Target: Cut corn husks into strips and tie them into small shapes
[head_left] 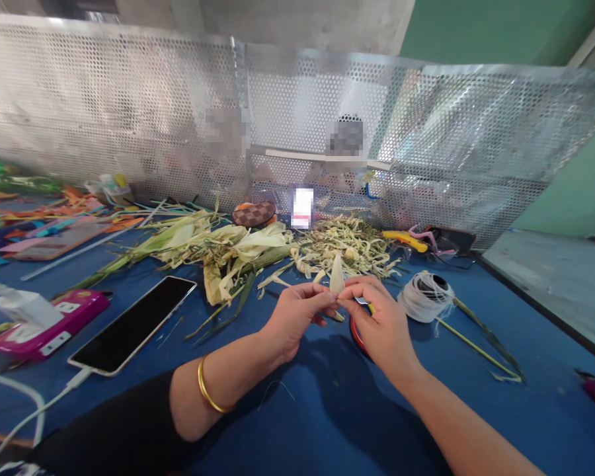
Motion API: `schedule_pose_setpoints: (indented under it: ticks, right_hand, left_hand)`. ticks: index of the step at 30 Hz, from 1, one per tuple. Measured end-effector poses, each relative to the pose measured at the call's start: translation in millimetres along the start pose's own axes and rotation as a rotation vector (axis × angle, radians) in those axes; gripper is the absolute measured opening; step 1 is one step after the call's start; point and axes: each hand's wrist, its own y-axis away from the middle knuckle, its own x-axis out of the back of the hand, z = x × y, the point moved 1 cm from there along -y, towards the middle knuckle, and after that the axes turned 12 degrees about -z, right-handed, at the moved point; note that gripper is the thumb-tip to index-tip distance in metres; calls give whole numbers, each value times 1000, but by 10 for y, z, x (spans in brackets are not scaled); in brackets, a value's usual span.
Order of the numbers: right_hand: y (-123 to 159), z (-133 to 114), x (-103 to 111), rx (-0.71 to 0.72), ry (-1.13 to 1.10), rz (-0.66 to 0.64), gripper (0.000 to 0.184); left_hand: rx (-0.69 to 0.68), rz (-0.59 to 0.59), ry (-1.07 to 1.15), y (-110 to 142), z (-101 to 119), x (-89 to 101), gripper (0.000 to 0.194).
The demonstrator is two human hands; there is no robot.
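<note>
A small pale piece of corn husk [337,272] stands upright between the fingertips of both hands, its pointed end up. My left hand [300,314], below a gold bangle, pinches its base from the left. From the right, my right hand [379,317] pinches the same base with thumb and forefinger. Scissors with a red and yellow handle [356,336] show partly behind the right hand; whether they hang from it or lie on the table is hidden. Just beyond the fingers lies a heap of shredded husk strips [350,241].
Larger corn husks [228,248] spread left of the heap. A spool of white thread [426,297] stands at right, near a yellow-handled tool [405,240]. At left lie a charging phone [133,324] and a magenta power strip [54,324]. Behind rises a perforated metal screen [168,112].
</note>
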Motion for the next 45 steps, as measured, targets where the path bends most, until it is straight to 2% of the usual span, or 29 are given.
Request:
schedule_pose_setpoints:
  ticks: [8,12,21,33,38,42,45]
  right_hand:
    - [-22,-42,-10,-285,-304,-29,17]
    - [-27,-46,-11,-303,-350,-26,17]
    - [-22,-45,-36,-351,-470,6,16]
    - [-37,-38,-62,-350,-582,59,16]
    - [-38,-40,-64,-296,-612,43,12]
    - [-27,-27,-49,-195,-455,21,7]
    - [-19,-19,-20,-31,-247,-15,6]
  left_hand:
    - [-111,-12,-252,-21,16,-3,20]
    - [-134,2,-332,-18,33,-10,18]
    - [-127,19,-313,-19,4,-5,18]
    - [-82,3,-225,-29,-1,5,18]
    - [-93,1,-232,-50,0,2,21]
    - [-76,14,-188,-54,-7,6,20]
    - [-34,28,-124,-51,-15,12,19]
